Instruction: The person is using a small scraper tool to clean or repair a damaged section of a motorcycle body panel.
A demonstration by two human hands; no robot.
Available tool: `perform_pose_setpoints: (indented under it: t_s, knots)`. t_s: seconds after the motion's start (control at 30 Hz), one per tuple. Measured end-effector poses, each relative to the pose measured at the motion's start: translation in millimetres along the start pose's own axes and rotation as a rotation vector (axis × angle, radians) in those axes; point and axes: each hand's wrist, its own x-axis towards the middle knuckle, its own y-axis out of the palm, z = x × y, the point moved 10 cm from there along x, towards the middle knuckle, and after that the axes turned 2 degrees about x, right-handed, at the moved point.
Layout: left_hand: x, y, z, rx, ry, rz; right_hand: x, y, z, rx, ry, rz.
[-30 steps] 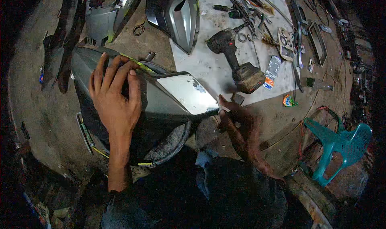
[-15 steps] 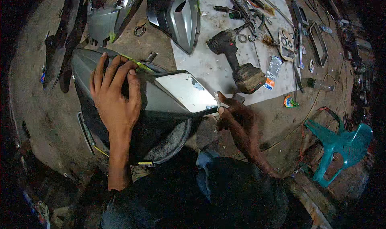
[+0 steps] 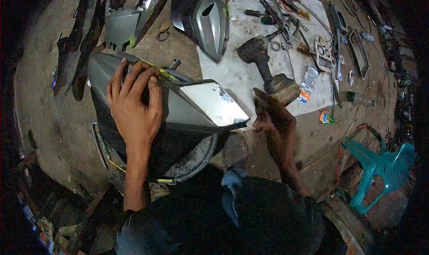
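A grey and black motorcycle side panel (image 3: pixel 192 109) lies in front of me, with a yellow-green stripe along its far edge. Bent over that edge, the fingers of my left hand (image 3: pixel 136 103) hold the panel at its left half. Toward its right tip is a bright white, glossy patch (image 3: pixel 216 103) with ragged bluish-grey marks. Just right of the tip and apart from it is my right hand (image 3: pixel 278 127), dark and in shadow. Its thumb and forefinger stand apart, and I make out nothing between them.
Beneath the panel is a round rim (image 3: pixel 196 163). A cordless impact driver (image 3: pixel 268 71) lies on a white sheet (image 3: pixel 219 78) with hand tools beyond it. More grey panels (image 3: pixel 212 31) lie at the back. A teal plastic part (image 3: pixel 380 172) is at right.
My right hand has drawn away from the panel's tip to the right, and its pinch has opened. My left hand stays on the panel. The whole view has shifted slightly.
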Motion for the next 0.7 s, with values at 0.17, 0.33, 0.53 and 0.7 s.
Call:
perform_pose_setpoints:
  t_s: [0.17,0.33,0.53,0.7]
  knots:
    - [1.8,0.7,-2.9,-0.002,0.007,-0.004,17.6,13.1,14.8,-0.161,-0.005,0.200]
    - [-2.7,-4.4,0.6,0.003,0.008,-0.017,35.4,29.4,4.0,-0.050,-0.103,0.282]
    - [-2.8,-7.3,0.0,-0.027,0.010,-0.037,36.9,33.9,17.7,-0.066,-0.190,0.364]
    - [-2.0,-2.4,-2.4,0.014,0.014,-0.014,38.4,35.9,15.3,-0.143,-0.171,0.364]
